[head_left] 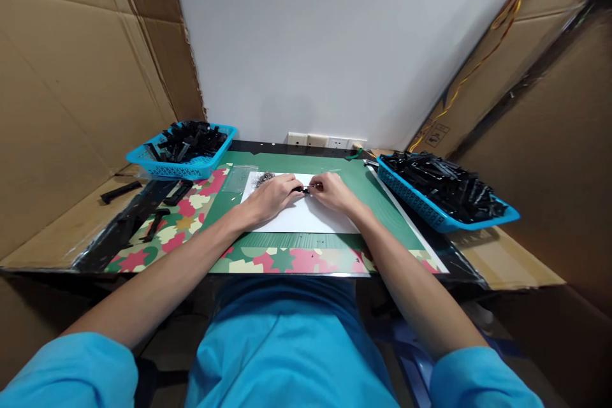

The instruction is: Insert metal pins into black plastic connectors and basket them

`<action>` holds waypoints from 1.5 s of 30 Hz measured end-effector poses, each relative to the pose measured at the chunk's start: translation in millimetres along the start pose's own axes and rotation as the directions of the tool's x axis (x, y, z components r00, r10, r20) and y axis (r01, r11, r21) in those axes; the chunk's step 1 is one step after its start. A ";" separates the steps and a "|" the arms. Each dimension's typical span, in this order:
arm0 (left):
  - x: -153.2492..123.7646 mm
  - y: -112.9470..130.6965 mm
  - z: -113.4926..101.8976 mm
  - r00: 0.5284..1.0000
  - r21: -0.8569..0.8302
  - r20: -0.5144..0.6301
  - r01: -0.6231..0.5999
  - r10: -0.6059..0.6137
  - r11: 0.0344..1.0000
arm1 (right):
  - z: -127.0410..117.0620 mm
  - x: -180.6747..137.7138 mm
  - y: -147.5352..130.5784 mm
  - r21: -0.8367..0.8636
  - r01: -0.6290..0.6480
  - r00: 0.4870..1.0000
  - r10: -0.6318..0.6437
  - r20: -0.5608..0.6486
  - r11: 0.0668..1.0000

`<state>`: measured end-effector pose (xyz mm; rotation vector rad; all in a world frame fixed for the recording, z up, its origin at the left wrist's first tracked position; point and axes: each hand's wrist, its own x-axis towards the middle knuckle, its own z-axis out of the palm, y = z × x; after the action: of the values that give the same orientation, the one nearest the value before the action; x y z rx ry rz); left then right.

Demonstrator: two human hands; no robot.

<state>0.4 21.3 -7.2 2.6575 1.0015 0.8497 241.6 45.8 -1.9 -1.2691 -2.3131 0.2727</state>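
Over a white sheet (306, 220) my two hands meet, fingertips close together. My left hand (277, 196) is closed on a small black plastic part (306, 190), mostly covered by the fingers. My right hand (332, 190) pinches at the other end of that part; a thin, shiny bit shows at its fingertips, too small to name. Behind my left hand lies a pile of tiny dark metal pieces (264, 178) on the sheet. A clear plastic bag (240, 178) lies to the left of the pile.
A blue basket (186, 170) of black plastic parts stands at the back left, another blue basket (430, 207) at the right. Loose black parts (155, 225) lie on the left. Cardboard walls (86, 44) flank the table. Sockets (327, 141) line the back wall; twisted wires (459, 86) hang right.
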 end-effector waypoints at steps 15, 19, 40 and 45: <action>0.4 3.3 -2.4 1.000 -0.023 0.000 0.011 -0.011 1.000 | -0.1 0.6 -3.6 -0.086 -0.068 0.997 0.066 -0.028 0.994; 0.2 4.3 -4.0 1.000 -0.055 0.010 0.024 -0.024 0.998 | 1.2 0.4 -4.0 -0.103 -0.049 0.998 0.045 -0.037 0.994; -1.0 0.5 -6.3 0.999 -0.114 0.021 0.030 -0.028 0.993 | 5.8 -1.2 0.7 -0.030 0.012 0.998 -0.014 -0.058 0.999; -0.8 0.3 -8.9 0.999 -0.112 0.027 0.027 -0.024 0.993 | -5.6 -1.0 8.7 0.000 0.069 0.996 -0.069 -0.056 0.998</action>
<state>-5.0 20.3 -0.2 2.5499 0.9507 0.8384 251.2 49.5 -0.8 -1.1781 -2.3035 0.2127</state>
